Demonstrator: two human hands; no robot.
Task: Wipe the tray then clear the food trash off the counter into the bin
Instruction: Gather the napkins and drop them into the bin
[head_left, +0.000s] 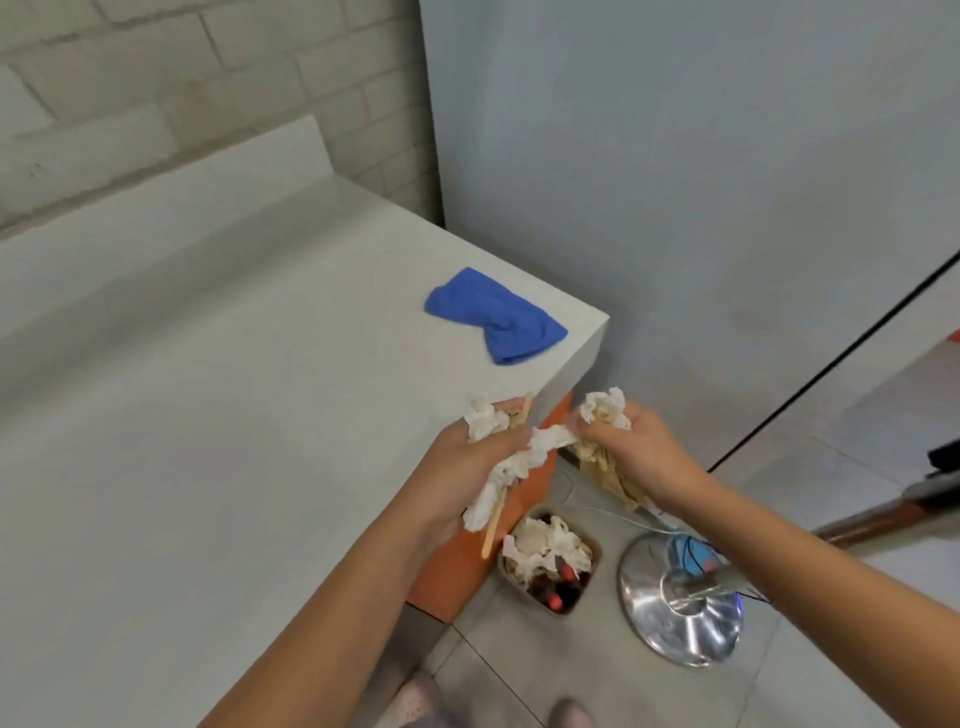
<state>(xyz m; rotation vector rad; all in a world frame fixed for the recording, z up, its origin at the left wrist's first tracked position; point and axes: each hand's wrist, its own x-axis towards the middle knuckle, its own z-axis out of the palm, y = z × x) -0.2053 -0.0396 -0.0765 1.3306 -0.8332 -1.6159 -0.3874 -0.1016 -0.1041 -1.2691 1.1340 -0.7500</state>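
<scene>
My left hand (462, 473) grips crumpled white napkins (511, 465) and a wooden stick (496, 519), held just past the counter's corner. My right hand (636, 449) grips another wad of white and brownish paper trash (605, 415), with a brown strip hanging below it. Both hands are above the floor, over a small brown bin (592, 551) that holds crumpled napkins and red-capped bottles. A blue cloth (498, 317) lies bunched on the white counter (208, 415) near its corner. No tray is in view.
The counter has an orange side panel (447, 571) next to the bin. A round chrome base (680, 603) with cables stands on the tiled floor to the right of the bin. A grey wall (675, 182) rises behind. My feet show at the bottom edge.
</scene>
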